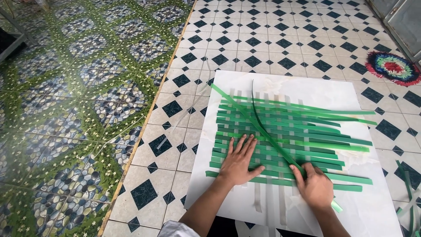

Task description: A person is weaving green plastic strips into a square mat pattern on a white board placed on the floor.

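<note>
**Woven strip mat on floor board: items as they lie**

While I kneel over the work, the items stand as follows.

1. White rectangular board (333, 94), lying flat on the tiled floor, bearing everything listed under 2 to 4.

2. Partly woven mat of flat green plastic strips (285, 131), laid crosswise over pale grey upright strips (258, 199). It sits in the middle of the board; the green ends fan out loose to the right, and the grey ends stick out below the weave toward me.

3. Left hand (239, 162): flat, fingers spread wide, palm pressed down on the lower left part of the weave. It grips nothing.

4. Right hand (315, 186): closed in a pinch on the lower end of one long green strip (263, 129), which runs slantwise up and left across the mat to the upper left edge of the weave. A dark thin strip (253, 105) curls up beside it.

5. White floor tiles with dark blue diamonds (280, 41) under and around the board.

6. Green and blue pebble-pattern flooring (79, 96) to the left, past a thin yellow edge line.

7. Round multicoloured rag rug (392, 68) at the far right, well apart from the board.

8. Spare green strips (405, 180) lying on the tiles at the right edge, just off the board.
</note>
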